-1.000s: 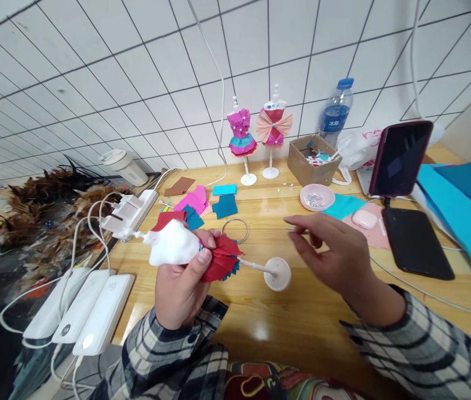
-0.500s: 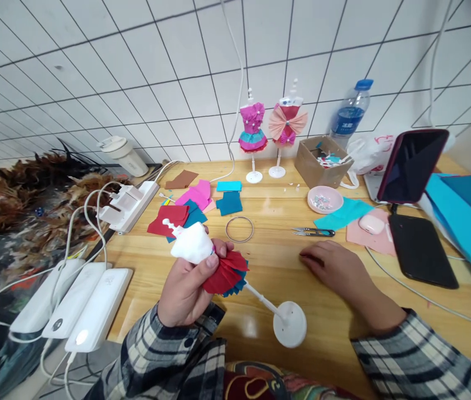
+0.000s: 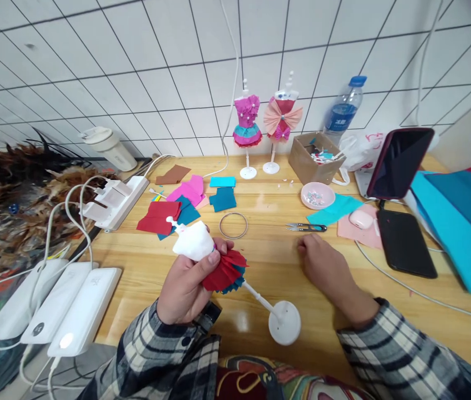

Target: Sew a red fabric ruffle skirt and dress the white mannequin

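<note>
My left hand (image 3: 189,280) is wrapped round the waist of a small white dress form (image 3: 194,240), which leans with its round base (image 3: 284,323) toward the lower right. A pleated red skirt (image 3: 228,269) over a blue layer hangs at its waist, by my thumb. My right hand (image 3: 322,266) rests on the wooden table (image 3: 269,261) with its fingers curled under; whether they hold anything is hidden. Just beyond it lie thread snips (image 3: 307,227). A metal ring (image 3: 233,225) lies past my left hand, near red cloth (image 3: 159,217) and blue cloth (image 3: 223,199).
Two dressed forms (image 3: 247,122) stand by the tiled wall, beside a cardboard box (image 3: 317,161) and a bottle (image 3: 343,114). A pink bead dish (image 3: 317,195), phones (image 3: 406,242) and turquoise cloth are right. Power banks (image 3: 83,311), cables and a power strip (image 3: 123,203) are left.
My right hand has drawn its fingers in, from loosely extended to curled on the table. My left hand keeps its hold on the form. The view has shifted slightly.
</note>
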Demonstrator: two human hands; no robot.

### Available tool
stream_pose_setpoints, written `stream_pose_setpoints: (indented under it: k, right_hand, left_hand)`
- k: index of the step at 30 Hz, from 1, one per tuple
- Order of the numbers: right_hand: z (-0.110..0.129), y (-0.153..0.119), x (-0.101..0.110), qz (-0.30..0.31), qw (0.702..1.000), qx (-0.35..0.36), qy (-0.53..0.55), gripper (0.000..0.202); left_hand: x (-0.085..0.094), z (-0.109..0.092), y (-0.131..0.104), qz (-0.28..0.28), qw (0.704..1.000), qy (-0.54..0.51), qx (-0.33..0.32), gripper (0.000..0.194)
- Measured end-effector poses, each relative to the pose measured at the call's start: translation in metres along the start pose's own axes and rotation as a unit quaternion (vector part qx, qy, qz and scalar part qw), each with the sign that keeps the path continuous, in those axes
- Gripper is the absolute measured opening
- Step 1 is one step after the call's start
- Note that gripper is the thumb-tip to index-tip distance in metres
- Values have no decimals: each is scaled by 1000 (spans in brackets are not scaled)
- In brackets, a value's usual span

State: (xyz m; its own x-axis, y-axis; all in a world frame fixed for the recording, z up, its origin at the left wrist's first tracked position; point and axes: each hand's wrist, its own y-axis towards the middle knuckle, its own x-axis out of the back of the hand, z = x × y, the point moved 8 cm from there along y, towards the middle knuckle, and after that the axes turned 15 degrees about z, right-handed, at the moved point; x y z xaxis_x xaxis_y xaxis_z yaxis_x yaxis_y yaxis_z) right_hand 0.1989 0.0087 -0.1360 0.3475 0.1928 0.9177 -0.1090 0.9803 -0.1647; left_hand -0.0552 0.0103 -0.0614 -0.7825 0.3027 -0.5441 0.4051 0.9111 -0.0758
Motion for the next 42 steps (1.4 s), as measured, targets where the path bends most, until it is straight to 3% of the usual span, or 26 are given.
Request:
stream_pose_setpoints:
  k: [2,5,8,10,11,13,15,17,20,26,29,32,36,39,42]
  right_hand:
    - [-25,-2,9,-37,988,-15,148,20]
    - [-59,-6,10,-64,924,-62,371,30]
    - [-66,-8,0,-52,858,-83,505,39]
    - [-61,-7,-2,-39,840,-71,536,42]
    - [-59,-7,-1,-40,848,-59,526,41]
    - [-52,-7,9,-49,900,-19,434,34]
    - [-39,-8,17,-42,962,29,268,26]
    - [-27,-8,15,-13,992,59,110,22]
    - [-17,-8,9,15,998,47,-30,21]
    - [3,2,0,23,982,40,-182,18]
    - [4,5,-3,16,986,52,-160,17]
    - [12,-5,13,-46,996,68,-18,13]
    - [64,-45,52,-137,956,186,180,5]
    - [107,-68,67,-147,928,266,218,8]
    - [127,-75,67,-166,920,293,199,8]
  left_hand:
    - [3,0,0,-13,1000,-1,-4,18]
    - [5,1,2,-23,1000,-12,-6,19]
    - [0,8,7,-3,1000,-17,15,18]
    - [-3,13,10,5,999,-17,31,18]
    - [-4,15,10,5,999,-16,34,18]
    - [-4,17,11,-1,999,-15,38,18]
    - [-2,17,11,-11,999,-18,32,19]
    - [-1,16,12,-19,999,-22,27,20]
    - [0,17,13,-14,999,-16,31,18]
    - [2,29,16,1,997,-4,73,25]
    - [3,36,15,13,994,4,107,32]
    - [1,39,14,28,994,0,102,27]
    - [-4,41,9,44,997,-23,58,31]
    - [-8,42,4,33,999,-34,17,37]
    - [-11,46,0,28,998,-54,4,43]
